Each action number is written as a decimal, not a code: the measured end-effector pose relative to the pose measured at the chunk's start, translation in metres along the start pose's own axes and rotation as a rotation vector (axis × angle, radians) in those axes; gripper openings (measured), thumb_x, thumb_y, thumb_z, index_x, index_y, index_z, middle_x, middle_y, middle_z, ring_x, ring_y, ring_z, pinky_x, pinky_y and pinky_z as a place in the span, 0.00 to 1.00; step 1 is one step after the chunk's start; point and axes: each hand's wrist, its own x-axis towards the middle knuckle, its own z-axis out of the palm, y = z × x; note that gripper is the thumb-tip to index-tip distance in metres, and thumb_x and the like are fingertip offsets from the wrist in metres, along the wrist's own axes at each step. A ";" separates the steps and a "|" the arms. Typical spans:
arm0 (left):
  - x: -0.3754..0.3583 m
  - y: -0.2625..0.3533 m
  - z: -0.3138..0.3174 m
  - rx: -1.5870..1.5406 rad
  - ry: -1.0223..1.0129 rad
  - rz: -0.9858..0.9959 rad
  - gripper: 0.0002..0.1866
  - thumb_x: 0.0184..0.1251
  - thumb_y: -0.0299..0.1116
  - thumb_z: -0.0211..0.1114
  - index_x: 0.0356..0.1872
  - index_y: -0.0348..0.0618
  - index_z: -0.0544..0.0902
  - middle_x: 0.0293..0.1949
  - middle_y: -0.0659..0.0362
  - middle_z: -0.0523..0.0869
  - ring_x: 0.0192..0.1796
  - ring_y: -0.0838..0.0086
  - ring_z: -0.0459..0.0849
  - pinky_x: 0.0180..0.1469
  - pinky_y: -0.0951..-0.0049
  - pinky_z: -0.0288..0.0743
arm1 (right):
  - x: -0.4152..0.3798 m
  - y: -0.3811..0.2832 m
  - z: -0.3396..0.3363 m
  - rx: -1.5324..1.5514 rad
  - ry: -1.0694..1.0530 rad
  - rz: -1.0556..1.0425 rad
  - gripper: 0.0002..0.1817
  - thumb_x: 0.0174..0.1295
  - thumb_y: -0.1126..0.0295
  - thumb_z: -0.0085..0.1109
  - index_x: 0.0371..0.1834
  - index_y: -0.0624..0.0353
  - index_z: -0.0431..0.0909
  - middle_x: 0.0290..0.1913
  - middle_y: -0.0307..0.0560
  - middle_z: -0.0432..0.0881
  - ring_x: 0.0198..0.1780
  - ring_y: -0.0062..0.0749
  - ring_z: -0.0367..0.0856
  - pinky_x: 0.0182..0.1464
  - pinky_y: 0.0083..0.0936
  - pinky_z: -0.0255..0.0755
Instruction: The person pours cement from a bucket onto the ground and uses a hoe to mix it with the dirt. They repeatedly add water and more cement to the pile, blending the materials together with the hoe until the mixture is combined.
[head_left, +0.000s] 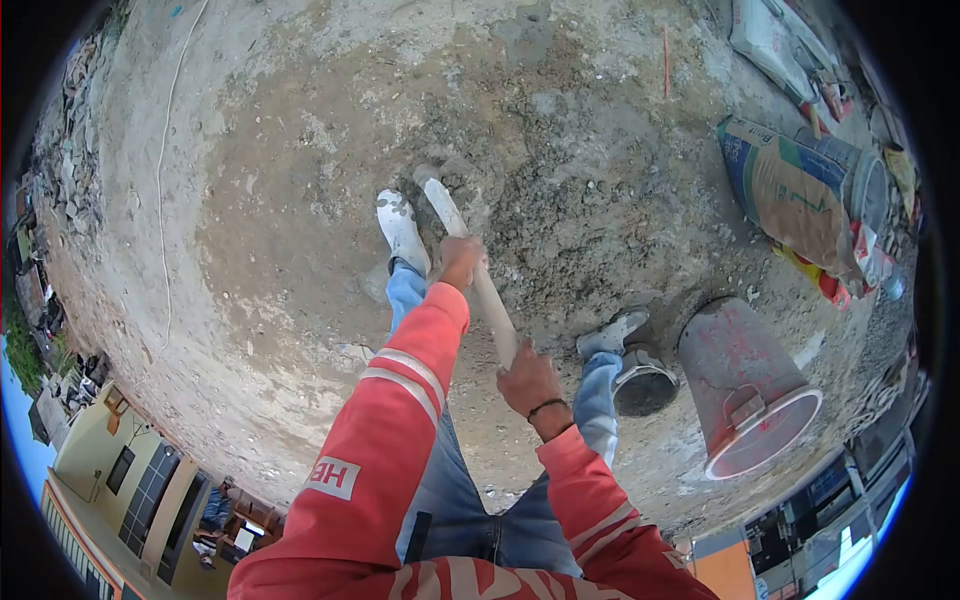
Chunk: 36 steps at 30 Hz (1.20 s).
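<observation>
Both my hands grip one long pale wooden handle point(491, 305) that slants across the middle of the view. My left hand point(462, 262) is wrapped round its upper part, near my white boot point(401, 226). Lower down, my right hand point(530, 380), with a dark band at the wrist, closes round the handle's near end. The far end of the tool point(428, 178) meets the ground beside a patch of rough grey-brown mix point(580, 210); its blade is too hard to make out there.
To the right stand a large reddish-grey bucket point(735, 370) and a small round container point(645, 388) beside my other boot point(612, 332). Paper sacks point(790, 195) and a white bag point(770, 45) lie at the upper right. A thin cord point(163, 180) runs along the left ground.
</observation>
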 end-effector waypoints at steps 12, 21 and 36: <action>-0.239 -0.103 0.155 -0.593 -0.079 -0.271 0.07 0.65 0.23 0.63 0.33 0.39 0.72 0.24 0.60 0.74 0.20 0.72 0.74 0.23 0.67 0.72 | -0.084 0.326 -0.034 -0.190 0.170 -0.138 0.30 0.50 0.65 0.72 0.57 0.62 0.71 0.43 0.65 0.84 0.41 0.66 0.82 0.51 0.57 0.75; -0.286 0.144 0.116 -0.292 -0.286 0.488 0.11 0.67 0.22 0.63 0.44 0.39 0.70 0.26 0.59 0.75 0.19 0.75 0.73 0.23 0.70 0.72 | -0.029 0.160 -0.028 0.154 0.581 -0.377 0.26 0.53 0.65 0.71 0.52 0.56 0.71 0.36 0.58 0.84 0.35 0.64 0.83 0.38 0.52 0.76; -0.167 -0.084 0.129 0.247 -0.499 -0.094 0.07 0.62 0.28 0.66 0.29 0.38 0.76 0.19 0.59 0.77 0.18 0.68 0.78 0.20 0.63 0.75 | -0.055 0.132 -0.022 1.048 -0.136 0.155 0.13 0.61 0.69 0.63 0.36 0.72 0.77 0.19 0.48 0.78 0.18 0.34 0.80 0.20 0.33 0.74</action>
